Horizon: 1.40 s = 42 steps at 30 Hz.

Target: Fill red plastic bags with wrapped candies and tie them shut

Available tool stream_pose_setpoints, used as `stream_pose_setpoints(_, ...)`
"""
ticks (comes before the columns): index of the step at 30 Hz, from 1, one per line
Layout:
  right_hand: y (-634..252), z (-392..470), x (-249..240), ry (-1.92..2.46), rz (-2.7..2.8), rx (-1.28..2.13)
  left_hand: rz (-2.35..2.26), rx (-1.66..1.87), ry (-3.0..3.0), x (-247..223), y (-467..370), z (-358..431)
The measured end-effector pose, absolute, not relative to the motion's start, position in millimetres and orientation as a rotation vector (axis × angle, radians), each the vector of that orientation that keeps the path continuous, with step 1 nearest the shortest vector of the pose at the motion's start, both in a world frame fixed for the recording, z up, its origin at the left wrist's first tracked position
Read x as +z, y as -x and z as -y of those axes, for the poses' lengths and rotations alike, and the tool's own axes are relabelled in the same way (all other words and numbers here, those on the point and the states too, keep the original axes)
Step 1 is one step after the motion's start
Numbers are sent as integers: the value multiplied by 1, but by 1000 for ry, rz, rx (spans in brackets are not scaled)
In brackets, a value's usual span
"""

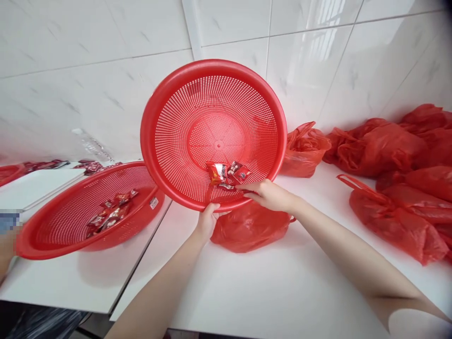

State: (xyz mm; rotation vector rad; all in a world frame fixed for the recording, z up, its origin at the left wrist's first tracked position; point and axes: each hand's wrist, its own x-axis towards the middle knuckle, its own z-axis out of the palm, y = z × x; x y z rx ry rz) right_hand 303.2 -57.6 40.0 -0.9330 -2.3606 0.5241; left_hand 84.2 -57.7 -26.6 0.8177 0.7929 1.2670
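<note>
A red perforated plastic basket point(219, 101) is tipped up, its open side facing me. My left hand point(207, 222) grips its lower rim, thumb over the edge and the other fingers hidden beneath. Several small red wrapped snack packets point(217, 174) lie together low inside the basket. Reaching over the lower right rim, my right hand point(266, 193) has its fingers stretched out and a little apart, their tips at the packets. Directly below the basket, a red plastic bag point(252, 230) sits on the white table point(243, 292); its opening is mostly hidden.
To the left, another red basket point(137, 228) leans tilted with several packets point(111, 212) inside. A blurred part of another person point(7, 249) shows beside it. Filled red bags point(399, 207) crowd the right side, and one bag point(303, 153) stands against the tiled wall point(233, 28).
</note>
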Motion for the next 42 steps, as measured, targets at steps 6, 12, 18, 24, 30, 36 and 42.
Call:
stream_pose_setpoints(6,-304,60,43,866,2170,915,-795,1243,-842,-26,-88,62)
stream_pose_setpoints(12,-296,61,44,888,1628,1505,-790,1226,-835,-25,-88,64)
stream_pose_setpoints(18,-297,50,44,806,1145,1755,-811,1259,-852,-27,-88,64)
stream_pose_setpoints(24,-296,47,42,876,1086,1803,-846,1291,-887,-28,-85,60)
stream_pose_setpoints(30,-292,49,39,896,1087,1830,-808,1331,-870,-30,-80,54)
stream_pose_setpoints(36,-293,49,37,832,1107,1861,-803,1311,-825,-27,-81,54)
stream_pose_setpoints(42,-294,48,35,846,1137,1863,-801,1268,-768,-22,-82,55)
